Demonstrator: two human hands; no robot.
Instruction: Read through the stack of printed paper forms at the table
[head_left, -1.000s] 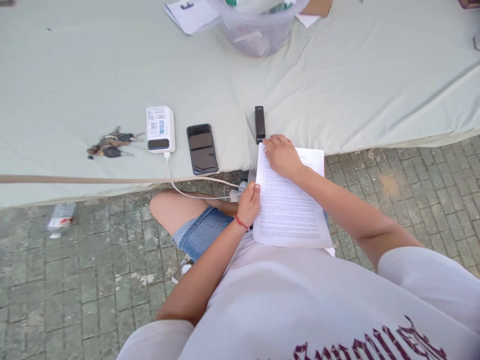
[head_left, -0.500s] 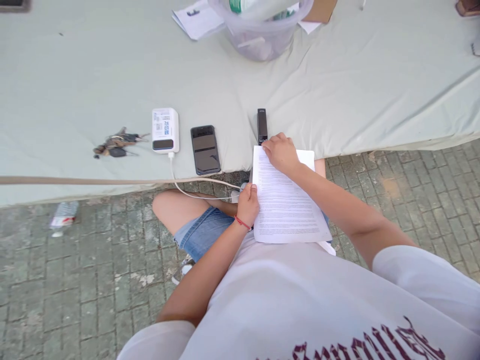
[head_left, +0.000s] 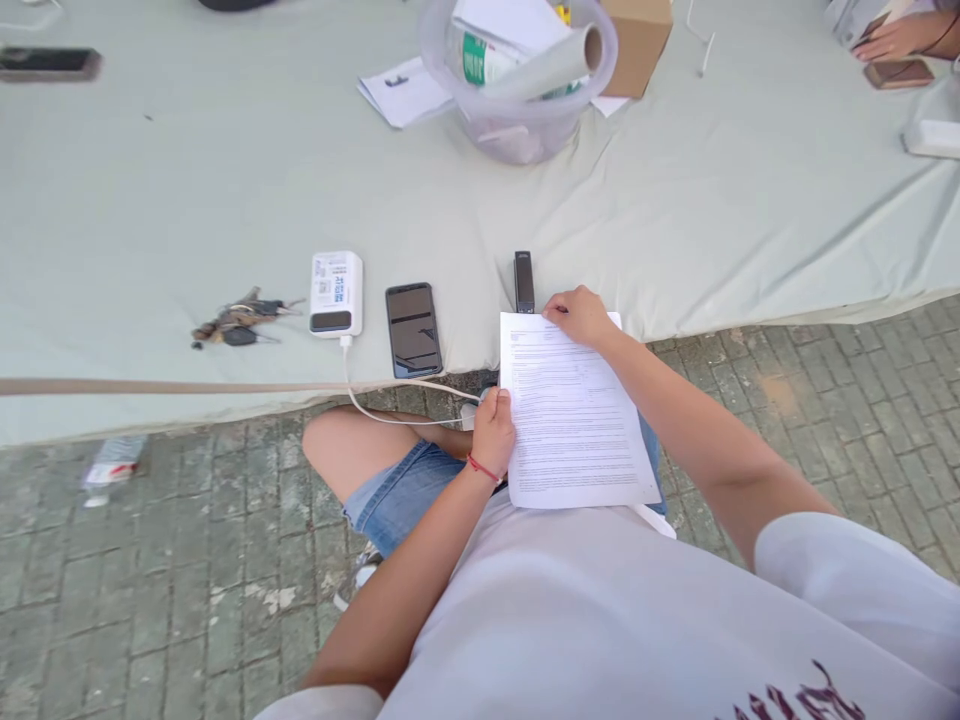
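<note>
Beside a cloth-covered table (head_left: 225,180), over a denim-clad lap (head_left: 409,482), a white page (head_left: 581,430) of fine dark print lies nearly flat, clamped along its left edge by the left hand (head_left: 493,432) and pinched at its top by the right hand (head_left: 585,316), near a black device (head_left: 523,282).

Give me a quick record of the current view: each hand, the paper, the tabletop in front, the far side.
Left hand: thumb at the left edge of the printed paper
Right hand: fingers at its top edge
Paper: print facing up, over the lap
Tabletop, left to right: keys, white power bank with cable, phone, black object
Far side: clear tub, cardboard box, another person's hand
</note>
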